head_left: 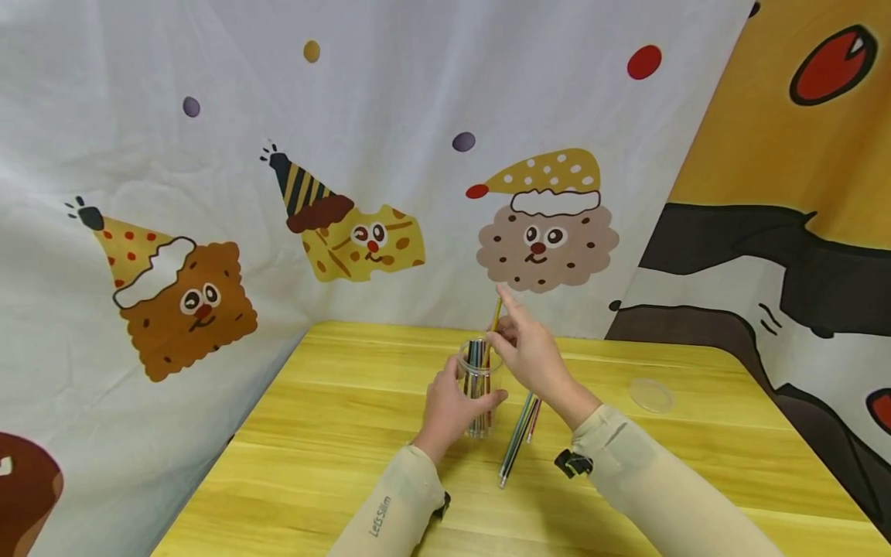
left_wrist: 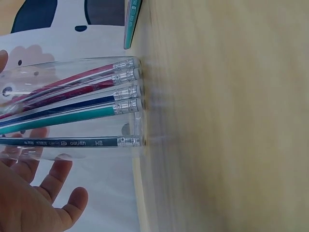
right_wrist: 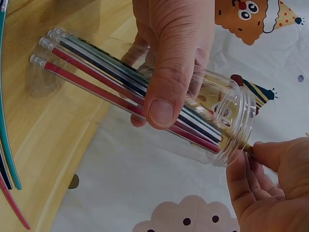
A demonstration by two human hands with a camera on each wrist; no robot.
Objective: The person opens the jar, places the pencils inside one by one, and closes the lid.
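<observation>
My left hand (head_left: 448, 406) grips a clear plastic jar (right_wrist: 247, 121) standing on the table, its thumb across the front. Inside, several pencils (right_wrist: 91, 84) in red, dark blue and green lean with their silver ferrules and eraser ends down. My right hand (head_left: 532, 356) pinches a yellow pencil (head_left: 496, 313) at the jar's mouth. That pencil's lower part reaches into the jar, and its upper end rises beside the index finger. On the table right of the jar lie several loose pencils (head_left: 517, 445), green, dark and red, partly under the right hand in the head view.
A round clear lid (head_left: 652, 394) lies on the wood-grain table (head_left: 334, 433) to the right. Behind the table hangs a white cloth (head_left: 390, 100) printed with cartoon biscuits and cheese, meeting the table's back edge.
</observation>
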